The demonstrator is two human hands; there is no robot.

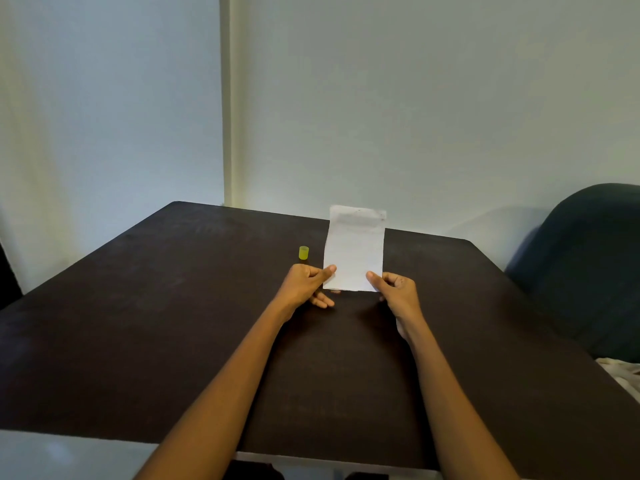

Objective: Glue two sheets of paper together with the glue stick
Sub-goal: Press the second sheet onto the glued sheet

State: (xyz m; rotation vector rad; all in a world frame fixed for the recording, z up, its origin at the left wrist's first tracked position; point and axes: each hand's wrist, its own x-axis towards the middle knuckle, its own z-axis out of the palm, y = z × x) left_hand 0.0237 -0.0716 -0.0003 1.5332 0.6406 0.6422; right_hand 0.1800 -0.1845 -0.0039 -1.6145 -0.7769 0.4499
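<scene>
A white sheet of paper (355,249) is held upright above the dark table (173,323), its top edge faintly marked. My left hand (306,284) pinches its lower left corner between thumb and fingers. My right hand (394,289) pinches the lower right corner. I cannot tell whether this is one sheet or two pressed together. A small yellow-green cap or glue stick (303,253) stands on the table just left of the paper, behind my left hand, apart from both hands.
A dark blue padded chair (588,265) stands at the table's right side, with pale cloth (623,372) on its seat. A plain wall rises right behind the table's far edge. The table's near edge runs along the bottom of the view.
</scene>
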